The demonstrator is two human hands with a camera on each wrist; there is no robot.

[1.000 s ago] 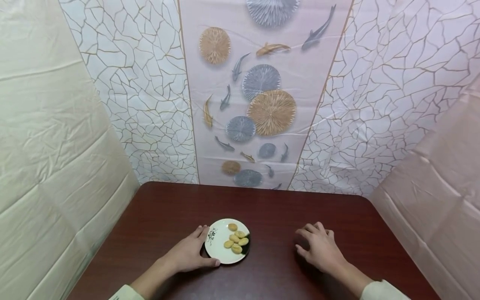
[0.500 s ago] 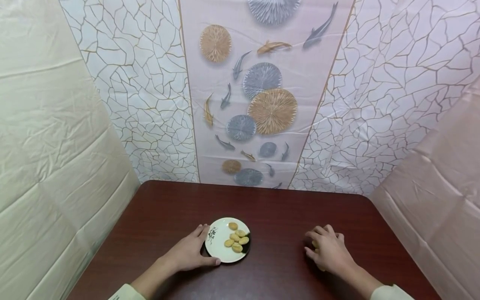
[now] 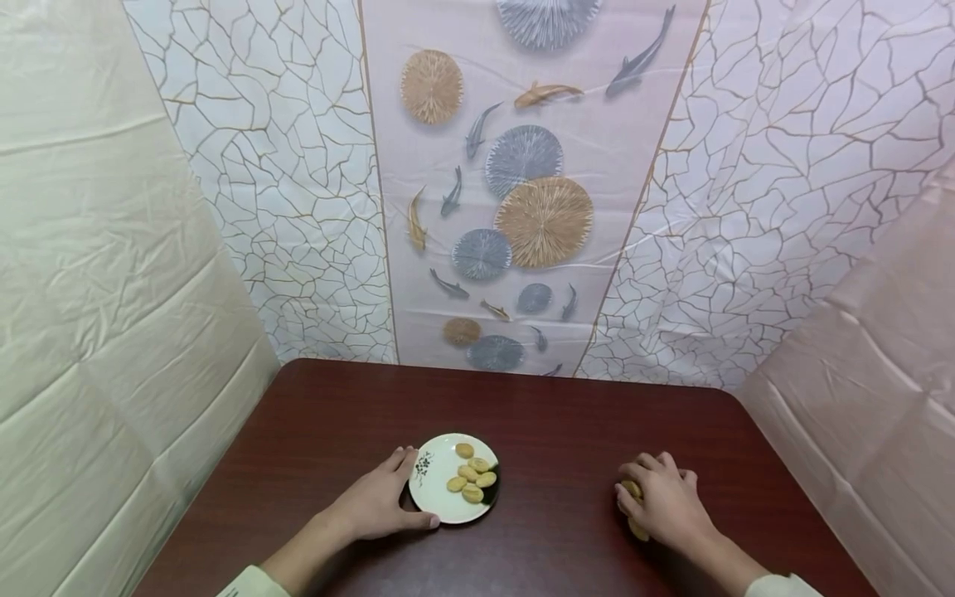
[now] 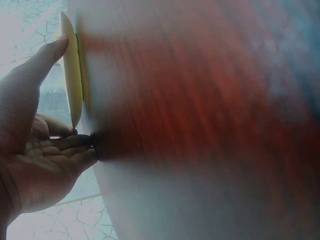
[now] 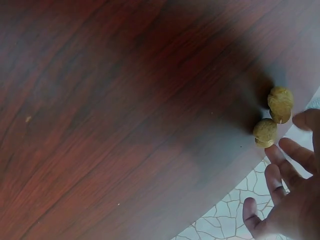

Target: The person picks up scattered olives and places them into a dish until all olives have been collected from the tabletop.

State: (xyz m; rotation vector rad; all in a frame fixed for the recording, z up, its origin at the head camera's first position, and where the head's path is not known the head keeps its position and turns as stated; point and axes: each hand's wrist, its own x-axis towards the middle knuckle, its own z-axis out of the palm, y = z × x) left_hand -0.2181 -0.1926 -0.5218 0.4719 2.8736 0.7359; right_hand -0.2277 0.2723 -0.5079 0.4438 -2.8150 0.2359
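Observation:
My left hand [image 3: 376, 502] holds a round white plate [image 3: 433, 502] by its left side. In the left wrist view, the thumb lies on the rim of the plate [image 4: 72, 75], with the fingers at the opposite side. Several small oval, yellow-brown pieces [image 3: 472, 493] lie on the plate's right half. On the table at the right, my right hand [image 3: 664, 497] is over more such pieces [image 3: 637, 531], hiding part of them. The right wrist view shows two little clumps of these pieces [image 5: 280, 102], the thumb and fingertips right beside them and spread apart.
The dark red-brown table [image 3: 552, 431] has rounded far corners. Behind it hangs a cloth [image 3: 537, 332] printed with fish and discs. Cream cloth walls [image 3: 112, 332] close in both sides. Between the hands is bare tabletop.
My right hand has moved to the right and slightly toward me, coming over the loose yellow-brown pieces, which now show beside its thumb. The left hand and plate have stayed in place.

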